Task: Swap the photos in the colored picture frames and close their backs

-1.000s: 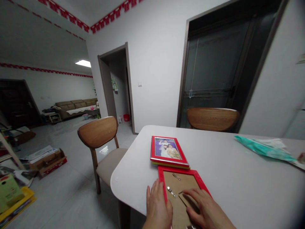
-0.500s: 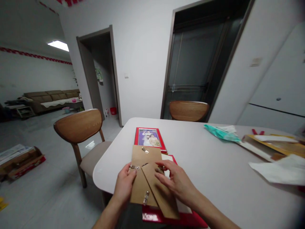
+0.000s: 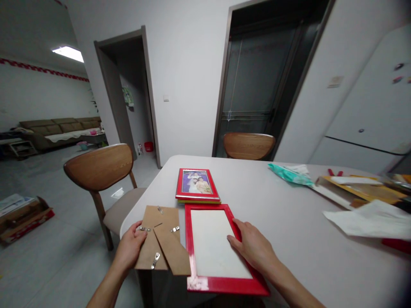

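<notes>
My left hand [image 3: 130, 247] grips the left edge of a brown picture-frame backing board [image 3: 148, 246]. Metal turn clips sit along the board's sides, and its easel leg stands out at a slant. To the right lies a red picture frame [image 3: 224, 285] with a white panel [image 3: 213, 244] inside its border. My right hand [image 3: 253, 244] holds the frame's right side, thumb over the white panel and the other fingers at the outer edge. Just beyond is a second red frame with a photo [image 3: 195, 182], lying face up on something with a yellow edge.
Across the white table [image 3: 247, 188], a teal-and-white packet [image 3: 290, 174] lies towards the back right. Nearer the right edge are a yellow-brown envelope [image 3: 372, 188] and white paper [image 3: 366, 218]. Wooden chairs stand at the left [image 3: 101, 164] and behind the table [image 3: 248, 145].
The backing board has moved left in my left hand, off the red frame, whose white panel now shows. My right hand has left the board's clip for the frame's right side.
</notes>
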Available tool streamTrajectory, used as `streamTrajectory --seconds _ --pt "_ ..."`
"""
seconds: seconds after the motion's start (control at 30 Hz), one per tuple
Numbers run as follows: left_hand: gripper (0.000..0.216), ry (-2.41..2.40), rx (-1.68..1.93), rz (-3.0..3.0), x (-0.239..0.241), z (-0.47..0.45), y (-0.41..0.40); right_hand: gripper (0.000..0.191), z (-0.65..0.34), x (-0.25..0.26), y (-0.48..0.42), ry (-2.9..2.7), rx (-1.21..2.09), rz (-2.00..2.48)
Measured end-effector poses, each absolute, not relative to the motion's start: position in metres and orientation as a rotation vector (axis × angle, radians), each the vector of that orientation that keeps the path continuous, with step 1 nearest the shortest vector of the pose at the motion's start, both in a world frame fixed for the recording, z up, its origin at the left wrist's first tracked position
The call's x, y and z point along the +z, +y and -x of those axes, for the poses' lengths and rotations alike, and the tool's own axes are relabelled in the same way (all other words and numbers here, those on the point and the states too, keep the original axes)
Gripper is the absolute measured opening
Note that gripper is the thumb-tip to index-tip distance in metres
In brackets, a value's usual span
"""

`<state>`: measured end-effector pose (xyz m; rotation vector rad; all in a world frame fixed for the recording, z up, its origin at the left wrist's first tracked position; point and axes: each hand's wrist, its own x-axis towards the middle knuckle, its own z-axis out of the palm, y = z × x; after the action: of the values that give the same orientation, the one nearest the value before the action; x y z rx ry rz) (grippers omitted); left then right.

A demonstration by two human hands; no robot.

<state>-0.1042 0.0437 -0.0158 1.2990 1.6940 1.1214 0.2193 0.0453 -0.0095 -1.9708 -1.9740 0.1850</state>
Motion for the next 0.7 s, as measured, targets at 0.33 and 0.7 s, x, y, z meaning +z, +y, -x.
streamTrajectory --seconds 0.33,0.7 --pt "0.043 1.977 1.141 -1.767 -0.02 0.086 0.04 0.062 -0.231 0.005 0.052 -1.432 0.901 1.78" --pt "0.064 1.215 0.984 -2.295 0.018 -0.057 -0.016 0.058 -0.207 0.049 0.024 -0.837 1.51 1.09"
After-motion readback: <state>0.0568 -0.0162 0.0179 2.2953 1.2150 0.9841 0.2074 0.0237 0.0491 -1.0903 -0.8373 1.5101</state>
